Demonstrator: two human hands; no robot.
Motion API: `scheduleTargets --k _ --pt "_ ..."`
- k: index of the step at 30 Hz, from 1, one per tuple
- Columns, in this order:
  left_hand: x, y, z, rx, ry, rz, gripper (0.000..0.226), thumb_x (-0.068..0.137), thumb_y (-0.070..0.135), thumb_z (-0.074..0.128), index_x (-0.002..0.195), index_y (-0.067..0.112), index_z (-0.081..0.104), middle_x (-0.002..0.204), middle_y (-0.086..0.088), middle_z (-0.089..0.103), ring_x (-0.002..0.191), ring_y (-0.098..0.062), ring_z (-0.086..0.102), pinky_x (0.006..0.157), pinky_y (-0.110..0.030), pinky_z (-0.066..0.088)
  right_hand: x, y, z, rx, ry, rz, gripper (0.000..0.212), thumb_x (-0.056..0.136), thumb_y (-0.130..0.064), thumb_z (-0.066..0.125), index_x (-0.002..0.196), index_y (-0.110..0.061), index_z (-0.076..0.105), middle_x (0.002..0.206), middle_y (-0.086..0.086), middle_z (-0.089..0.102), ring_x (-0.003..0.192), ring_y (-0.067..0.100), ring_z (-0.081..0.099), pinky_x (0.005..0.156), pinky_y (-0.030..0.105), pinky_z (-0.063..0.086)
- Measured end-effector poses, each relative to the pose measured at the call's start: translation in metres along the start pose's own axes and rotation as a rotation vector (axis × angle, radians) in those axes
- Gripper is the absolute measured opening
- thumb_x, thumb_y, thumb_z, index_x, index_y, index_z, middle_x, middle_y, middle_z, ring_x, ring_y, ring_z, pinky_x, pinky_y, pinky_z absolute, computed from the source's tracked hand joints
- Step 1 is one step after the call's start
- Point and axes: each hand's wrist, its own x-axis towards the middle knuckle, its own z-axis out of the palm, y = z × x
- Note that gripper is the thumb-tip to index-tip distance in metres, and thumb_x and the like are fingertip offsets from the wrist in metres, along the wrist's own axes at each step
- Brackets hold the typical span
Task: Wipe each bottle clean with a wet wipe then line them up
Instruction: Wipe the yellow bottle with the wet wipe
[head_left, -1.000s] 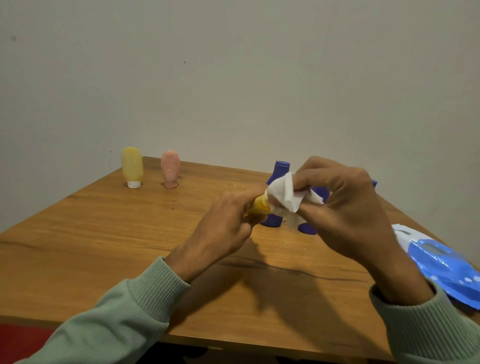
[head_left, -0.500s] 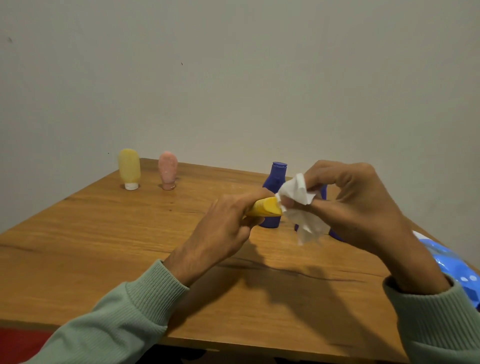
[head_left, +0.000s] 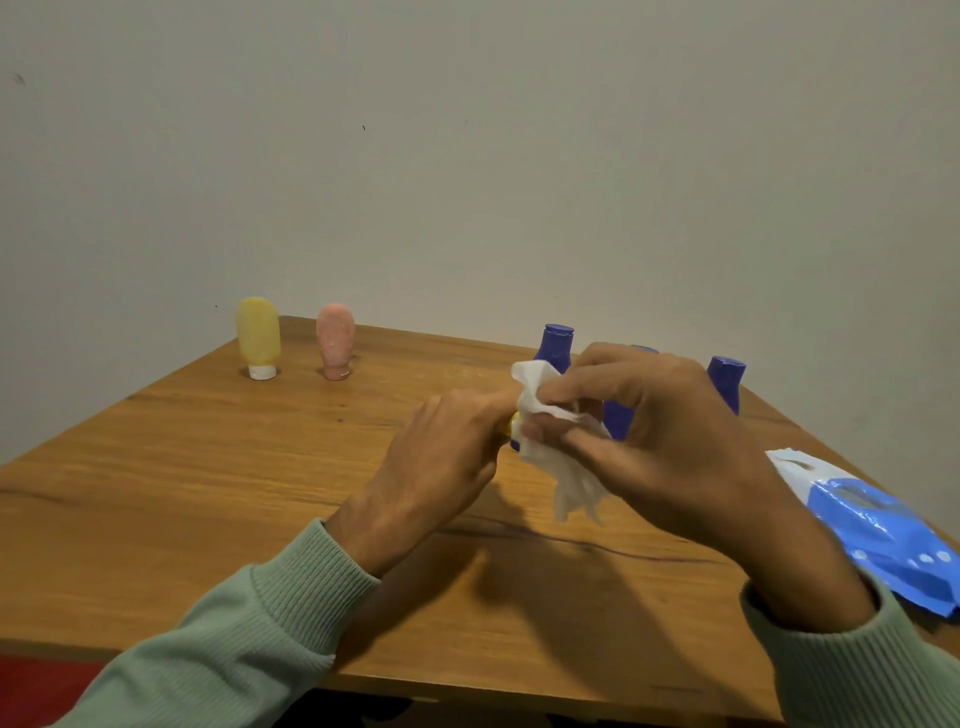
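My left hand (head_left: 447, 457) grips a small yellow bottle (head_left: 511, 425), almost wholly hidden; only a sliver shows between my fingers and the wipe. My right hand (head_left: 670, 441) holds a crumpled white wet wipe (head_left: 556, 441) wrapped over the bottle's free end, with a loose tail hanging down. Both hands hover above the middle of the wooden table (head_left: 208, 493). At the far left a yellow bottle (head_left: 258, 336) and a pink bottle (head_left: 335, 341) stand upside down on their caps, side by side. Three dark blue bottles stand behind my hands: one (head_left: 555, 347) at the left, one (head_left: 617, 418) mostly hidden, one (head_left: 726, 382) at the right.
A blue and white wet wipe pack (head_left: 878, 525) lies at the table's right edge, overhanging it slightly. A plain wall rises right behind the table. The table's near edge runs below my forearms, and a red surface (head_left: 31, 691) shows under it at the lower left.
My right hand has slid the wipe back over the yellow bottle, covering the end that showed half a second ago. The left hand stays nearly still.
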Motion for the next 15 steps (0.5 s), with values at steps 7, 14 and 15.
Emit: scheduleTargets --k 7,14,15 --pt "0.001 0.009 -0.002 0.081 -0.034 0.037 0.033 0.086 0.001 0.067 0.117 0.011 0.064 0.100 -0.007 0.071 0.087 -0.021 0.070 0.076 -0.018 0.041 -0.002 -0.004 0.013 -0.071 0.119 0.110 0.023 0.076 -0.036 0.066 0.090 -0.018 0.073 0.085 -0.010 0.064 0.070 -0.003 0.054 0.065 0.013 0.044" --pt "0.002 0.005 0.005 -0.034 0.034 0.096 0.032 0.087 0.009 0.059 0.112 0.026 0.050 0.090 -0.003 0.070 0.075 -0.018 0.067 0.066 -0.036 0.059 0.001 0.007 -0.006 0.017 0.083 0.234 0.005 0.079 -0.034 0.069 0.081 -0.032 0.065 0.078 -0.019 0.060 0.070 -0.001 0.059 0.051 0.012 0.047" --pt "0.003 0.003 0.004 -0.058 0.041 0.080 0.035 0.088 0.009 0.059 0.114 0.029 0.049 0.091 -0.001 0.070 0.078 -0.017 0.066 0.066 -0.040 0.058 0.001 0.012 -0.011 0.025 0.090 0.259 0.007 0.079 -0.033 0.070 0.084 -0.030 0.067 0.082 -0.016 0.061 0.071 0.001 0.059 0.050 0.013 0.046"
